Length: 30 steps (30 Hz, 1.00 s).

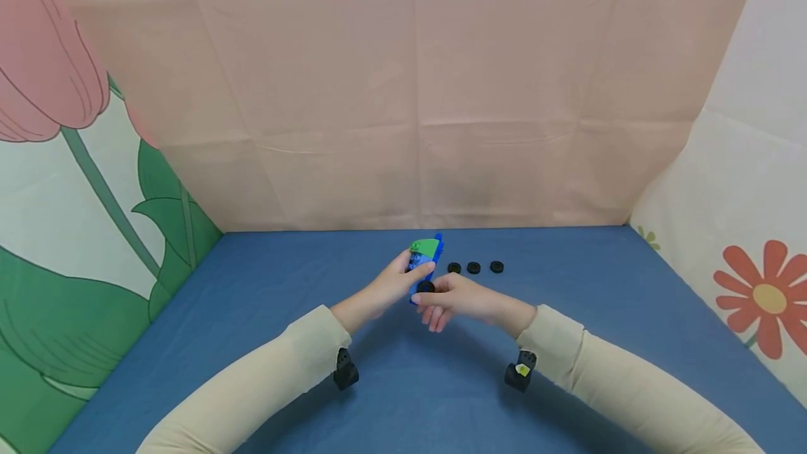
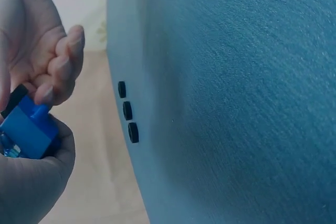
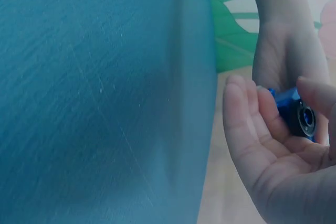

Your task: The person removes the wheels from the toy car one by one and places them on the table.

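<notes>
My left hand (image 1: 387, 286) grips a small blue and green toy car (image 1: 425, 249), raised above the table. My right hand (image 1: 469, 296) pinches a black toy wheel (image 1: 425, 287) against the car's near end, thumb and index finger at its edges. The right wrist view shows that wheel (image 3: 306, 121) against the blue body; whether it is fully seated I cannot tell. The other right fingers curl loosely below. In the left wrist view a blue peg (image 2: 39, 112) sticks out of the car's body (image 2: 29, 132). My left hand hides much of the car.
Three loose black wheels (image 1: 473, 267) lie in a row on the blue table (image 1: 302, 370), just beyond and right of my right hand. A beige cloth (image 1: 416, 125) hangs behind the table's far edge. Flower-printed cloths stand at both sides.
</notes>
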{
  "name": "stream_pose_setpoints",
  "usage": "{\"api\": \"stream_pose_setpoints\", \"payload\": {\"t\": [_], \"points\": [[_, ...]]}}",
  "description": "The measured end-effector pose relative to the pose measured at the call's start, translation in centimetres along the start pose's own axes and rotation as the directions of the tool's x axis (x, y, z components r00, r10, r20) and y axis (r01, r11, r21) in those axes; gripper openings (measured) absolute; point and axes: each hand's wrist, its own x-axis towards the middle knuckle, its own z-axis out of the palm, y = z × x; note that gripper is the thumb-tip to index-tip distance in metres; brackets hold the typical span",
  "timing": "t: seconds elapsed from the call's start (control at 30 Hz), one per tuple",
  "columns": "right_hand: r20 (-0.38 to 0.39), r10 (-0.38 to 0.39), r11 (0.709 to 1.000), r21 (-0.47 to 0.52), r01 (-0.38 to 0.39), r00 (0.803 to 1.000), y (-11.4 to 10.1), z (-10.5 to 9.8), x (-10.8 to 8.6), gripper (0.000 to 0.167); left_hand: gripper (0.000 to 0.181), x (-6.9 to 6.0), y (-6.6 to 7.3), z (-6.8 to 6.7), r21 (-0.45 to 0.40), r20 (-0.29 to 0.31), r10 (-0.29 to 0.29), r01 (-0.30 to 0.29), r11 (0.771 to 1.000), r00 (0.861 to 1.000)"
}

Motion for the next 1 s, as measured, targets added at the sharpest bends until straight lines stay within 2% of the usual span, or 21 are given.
{"api": "stream_pose_setpoints", "payload": {"t": [0.4, 0.7, 0.87, 0.93, 1.0], "points": [[-0.101, -0.024, 1.0, -0.013, 0.023, 0.995, -0.5, 0.3, 0.0, 0.039, 0.05, 0.2, 0.0, -0.3, -0.025, 0.031, -0.022, 0.023, 0.999, 0.999], [-0.221, -0.1, 0.978, -0.202, 0.054, 0.97, -0.5, 0.9, -0.3, 0.037, 0.05, 0.3, 0.1, -0.2, 0.002, 0.055, -0.001, 0.001, 1.0, 0.998], [-0.246, -0.201, 0.938, -0.327, 0.114, 0.948, -0.7, 1.3, -0.5, 0.034, 0.042, 0.6, -0.1, -0.3, -0.003, 0.04, -0.029, 0.029, 1.0, 0.999], [-0.23, -0.198, 0.94, -0.319, 0.118, 0.953, -0.7, 1.0, -0.4, 0.034, 0.04, 0.6, -0.3, -0.4, -0.018, 0.037, -0.04, 0.04, 0.999, 0.999], [-0.196, -0.149, 0.969, -0.226, 0.103, 0.969, -0.5, 0.4, -0.3, 0.034, 0.042, 0.7, -0.6, -0.5, -0.035, 0.046, -0.034, 0.036, 0.999, 0.998]]}}
